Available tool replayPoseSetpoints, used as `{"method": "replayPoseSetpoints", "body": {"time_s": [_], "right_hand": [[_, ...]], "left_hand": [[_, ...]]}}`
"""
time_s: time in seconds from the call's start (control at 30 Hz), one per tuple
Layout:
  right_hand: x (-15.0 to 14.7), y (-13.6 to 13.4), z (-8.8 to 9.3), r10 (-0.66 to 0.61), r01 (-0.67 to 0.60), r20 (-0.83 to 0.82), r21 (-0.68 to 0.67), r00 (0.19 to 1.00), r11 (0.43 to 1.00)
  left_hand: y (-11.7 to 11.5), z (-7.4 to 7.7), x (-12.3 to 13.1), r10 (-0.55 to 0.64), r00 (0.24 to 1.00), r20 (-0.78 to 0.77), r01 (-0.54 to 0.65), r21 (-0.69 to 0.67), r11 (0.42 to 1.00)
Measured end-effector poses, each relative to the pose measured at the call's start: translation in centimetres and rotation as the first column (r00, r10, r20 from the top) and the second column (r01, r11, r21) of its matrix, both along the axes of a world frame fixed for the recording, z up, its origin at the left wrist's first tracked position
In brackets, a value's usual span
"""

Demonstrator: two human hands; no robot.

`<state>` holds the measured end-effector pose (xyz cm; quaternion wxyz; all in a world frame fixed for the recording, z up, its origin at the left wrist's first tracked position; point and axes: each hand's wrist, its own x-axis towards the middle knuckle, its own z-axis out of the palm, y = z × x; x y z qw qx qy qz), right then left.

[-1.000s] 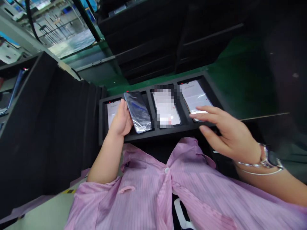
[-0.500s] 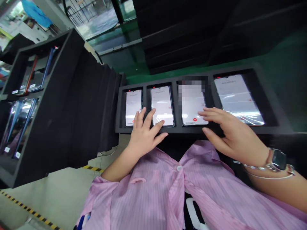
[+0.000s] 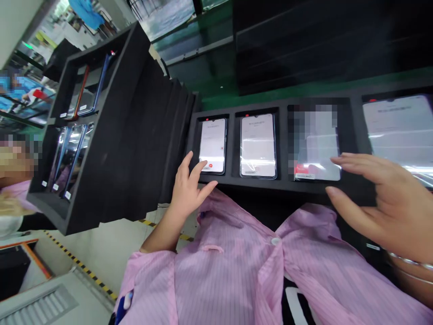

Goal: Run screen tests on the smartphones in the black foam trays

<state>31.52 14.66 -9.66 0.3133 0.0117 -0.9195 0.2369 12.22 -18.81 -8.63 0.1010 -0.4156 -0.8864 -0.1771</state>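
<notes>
A long black foam tray (image 3: 280, 186) lies in front of me with several lit phones in its slots. My left hand (image 3: 186, 192) is open, its fingers spread, with a fingertip on the bottom of the leftmost phone (image 3: 213, 145). The second phone (image 3: 257, 145) lies untouched beside it. My right hand (image 3: 382, 203) is open too, fingers stretched flat over the tray's front edge just right of the third phone (image 3: 318, 149). A fourth phone (image 3: 401, 131) shows at the right edge. Neither hand holds anything.
A stack of black foam trays (image 3: 111, 135) stands tilted at the left, its slots holding several phones on edge. Another person (image 3: 11, 180) is at the far left. A green surface (image 3: 216, 97) and dark boxes (image 3: 321, 40) lie behind the tray.
My left hand laid the dark phone into the second slot, then shifted left to the leftmost phone. My right hand stayed hovering over the tray's front edge. The view swung left.
</notes>
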Motion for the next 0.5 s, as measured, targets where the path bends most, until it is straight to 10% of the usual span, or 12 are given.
{"method": "replayPoseSetpoints", "body": {"time_s": [0.33, 0.5], "right_hand": [[0.3, -0.5, -0.1, 0.010, -0.010, 0.020, -0.027, 1.000, 1.000], [0.0, -1.6, -0.5, 0.072, -0.083, 0.092, 0.121, 0.993, 0.989]], "left_hand": [[3.2, 1.4, 1.5, -0.094, 0.989, -0.110, 0.104, 0.088, 0.991], [7.0, -0.2, 2.3, -0.207, 0.962, -0.179, 0.228, 0.109, 0.967]]}}
